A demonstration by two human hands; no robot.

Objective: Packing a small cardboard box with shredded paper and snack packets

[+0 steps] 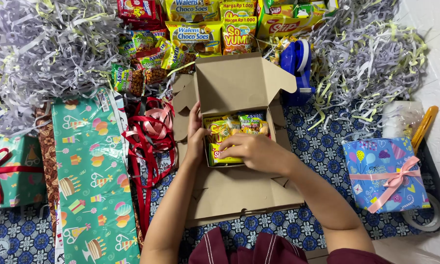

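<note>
An open cardboard box (232, 93) sits in the middle of a blue patterned cloth (322, 146), its lid standing up at the far side and its flaps spread flat toward the person. Inside lie several snack packets (239, 124), yellow and orange, packed close together. The right hand (254, 151) reaches into the box from the near side and rests palm down on the packets, fingers curled over a yellow one at the front; I cannot tell whether it truly grips the packet or only presses it. The left hand (195, 134) lies against the left wall of the box, fingers wrapped over its rim, steadying it. Beyond the box, at the far edge, more snack bags (195, 34) lie in rows, some yellow, some red and green. Heaps of shredded paper (44, 49), grey with pale yellow strands, fill both far corners. A blue tape dispenser (298, 66) stands just right of the lid. To the left of the box a tangle of red ribbon (149, 142) lies loose, and beside it a sheet of green wrapping paper (90, 176) printed with cakes and party hats. At the far left sits a green wrapped gift (12, 178) tied in red ribbon. On the right lies a blue wrapped gift (383, 173) with a pink bow, a yellow cutter (424, 127) just behind it, and a tape roll (432, 217) partly under its near corner.
</note>
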